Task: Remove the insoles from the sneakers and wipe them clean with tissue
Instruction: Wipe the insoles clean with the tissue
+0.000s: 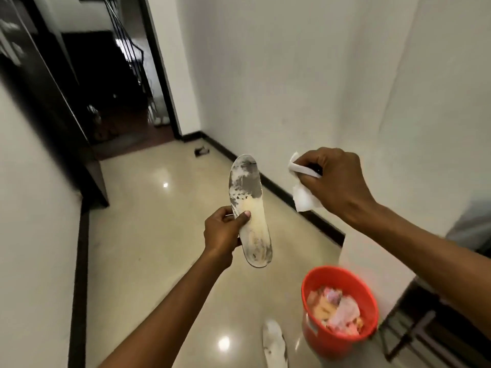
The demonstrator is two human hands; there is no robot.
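Note:
My left hand (223, 231) grips a worn white insole (249, 205) by its left edge, thumb across its middle, holding it up over the floor with the toe end pointing away. Grey stains cover its toe half and heel. My right hand (337, 179) is raised to the right of the insole, apart from it, with its fingers curled round a crumpled white tissue (304, 199). A second white, stained insole (275, 343) lies on the floor at the bottom of the view. No sneakers are in view.
A red bucket (318, 338) with crumpled pink and white waste stands on the glossy cream floor (148, 235) at the lower right. White walls close in on both sides; a dark doorway (125, 83) opens ahead. Dark furniture legs (414, 328) show at the far right.

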